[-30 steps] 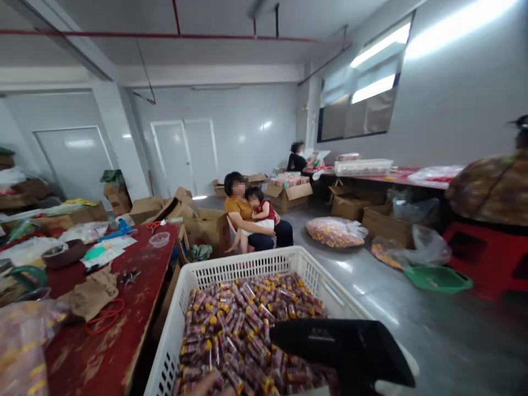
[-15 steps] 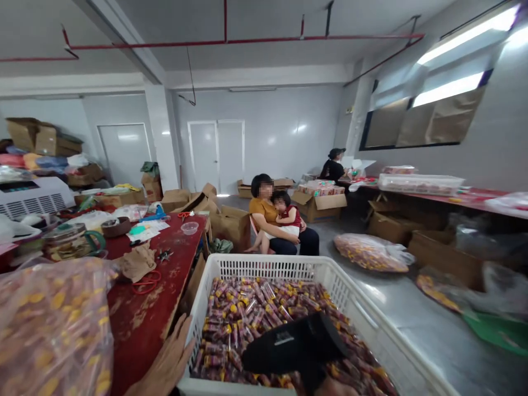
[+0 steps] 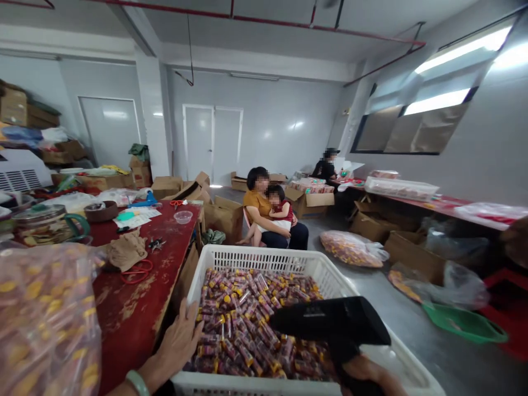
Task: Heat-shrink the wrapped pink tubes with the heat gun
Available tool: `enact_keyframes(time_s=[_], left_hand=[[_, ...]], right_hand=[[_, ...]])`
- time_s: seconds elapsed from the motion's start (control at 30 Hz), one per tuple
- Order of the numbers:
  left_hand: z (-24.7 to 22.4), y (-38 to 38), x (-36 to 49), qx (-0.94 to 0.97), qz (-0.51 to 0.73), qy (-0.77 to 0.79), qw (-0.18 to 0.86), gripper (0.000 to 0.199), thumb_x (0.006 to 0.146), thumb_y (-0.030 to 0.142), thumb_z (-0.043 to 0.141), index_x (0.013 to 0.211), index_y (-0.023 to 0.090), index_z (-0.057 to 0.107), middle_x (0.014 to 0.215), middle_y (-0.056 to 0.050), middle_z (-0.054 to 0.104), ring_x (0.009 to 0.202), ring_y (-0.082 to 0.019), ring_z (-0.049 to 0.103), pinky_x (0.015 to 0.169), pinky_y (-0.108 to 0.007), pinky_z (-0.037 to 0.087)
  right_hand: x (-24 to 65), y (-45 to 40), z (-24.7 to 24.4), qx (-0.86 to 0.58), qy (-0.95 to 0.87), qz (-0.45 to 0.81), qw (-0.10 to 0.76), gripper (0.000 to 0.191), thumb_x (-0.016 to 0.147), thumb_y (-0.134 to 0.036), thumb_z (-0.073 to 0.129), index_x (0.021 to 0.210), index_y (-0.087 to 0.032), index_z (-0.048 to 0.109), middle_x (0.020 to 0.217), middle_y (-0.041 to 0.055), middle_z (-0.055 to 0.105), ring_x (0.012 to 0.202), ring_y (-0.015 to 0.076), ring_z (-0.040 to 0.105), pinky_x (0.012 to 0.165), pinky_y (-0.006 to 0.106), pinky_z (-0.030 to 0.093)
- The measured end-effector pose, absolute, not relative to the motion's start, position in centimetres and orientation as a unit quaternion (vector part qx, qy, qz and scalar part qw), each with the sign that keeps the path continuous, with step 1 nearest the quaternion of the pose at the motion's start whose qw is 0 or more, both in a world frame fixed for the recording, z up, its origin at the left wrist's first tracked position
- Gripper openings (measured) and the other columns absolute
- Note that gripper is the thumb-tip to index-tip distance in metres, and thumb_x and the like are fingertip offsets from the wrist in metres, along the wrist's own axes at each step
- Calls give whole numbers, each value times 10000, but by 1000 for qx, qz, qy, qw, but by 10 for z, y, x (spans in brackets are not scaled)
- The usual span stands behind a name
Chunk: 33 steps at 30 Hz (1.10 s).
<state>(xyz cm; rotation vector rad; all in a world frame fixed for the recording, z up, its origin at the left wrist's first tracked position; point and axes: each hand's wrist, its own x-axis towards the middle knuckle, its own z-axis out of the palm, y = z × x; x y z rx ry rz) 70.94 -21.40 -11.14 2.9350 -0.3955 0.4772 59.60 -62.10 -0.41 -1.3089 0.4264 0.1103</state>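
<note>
My right hand (image 3: 369,369) is wrapped round the handle of a black hair dryer (image 3: 330,322), which hangs over a white plastic basket (image 3: 264,254) with its nozzle pointing left. Small clear tubes with yellow caps (image 3: 247,316) and purplish-brown labels fill the basket in a loose layer. My left hand (image 3: 181,335) lies on the basket's left rim, fingers stretched out, holding nothing. A pale green bangle (image 3: 138,381) circles that wrist.
A worn red table (image 3: 136,308) on the left bears a large bag of similar tubes (image 3: 45,319), red-handled scissors (image 3: 138,271) and a glass teapot (image 3: 45,224). Beyond the basket sits a person (image 3: 266,212) holding a child. Floor bags (image 3: 352,247) and a green tray (image 3: 464,323) are right.
The hair dryer has moved right across the basket, baring more tubes on the left. My left hand remains at the left rim, with its bangle now showing. The view has shifted slightly.
</note>
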Motion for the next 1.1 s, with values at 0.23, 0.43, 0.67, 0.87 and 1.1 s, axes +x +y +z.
enact_keyframes(time_s=[0.23, 0.43, 0.67, 0.87, 1.1], left_hand=[[-93, -226, 702, 989, 128, -68, 33, 488, 944, 267, 260, 1392, 90, 341, 1436, -246, 355, 1143, -251, 573, 842, -354, 544], [-89, -223, 704, 993, 79, -58, 72, 510, 953, 273, 204, 1411, 66, 292, 1440, -253, 335, 1123, -240, 593, 900, -337, 515], [-78, -225, 702, 989, 58, -50, 125, 528, 952, 286, 162, 1421, 55, 233, 1442, -256, 321, 1153, -245, 575, 934, -355, 493], [-81, -222, 700, 986, 119, -57, 105, 541, 955, 332, 180, 1413, 66, 290, 1417, -202, 400, 1238, -236, 501, 997, -344, 452], [-81, -235, 706, 953, 205, -221, 0, 473, 923, 315, 360, 1341, 123, 471, 1423, -159, 435, 1352, -302, 340, 1119, -502, 286]], right_hand=[[683, -611, 19, -555, 240, 4, 797, 197, 644, -331, 666, 626, -178, 544, 475, -1, 519, 368, 132, 454, 348, 246, 407], [719, -546, -3, -564, 152, 116, 803, 174, 619, -306, 610, 605, -141, 555, 467, 4, 507, 373, 96, 418, 338, 195, 334], [719, -508, 0, -573, 158, 131, 794, 192, 588, -310, 607, 530, -155, 511, 431, -28, 443, 349, 74, 372, 332, 187, 323], [664, -513, -1, -569, 157, 218, 778, 200, 555, -314, 580, 624, -129, 616, 463, 26, 532, 368, 103, 434, 328, 188, 334], [624, -598, 0, -570, 264, 17, 778, 221, 575, -340, 686, 580, -142, 590, 478, 35, 558, 383, 128, 479, 368, 227, 406]])
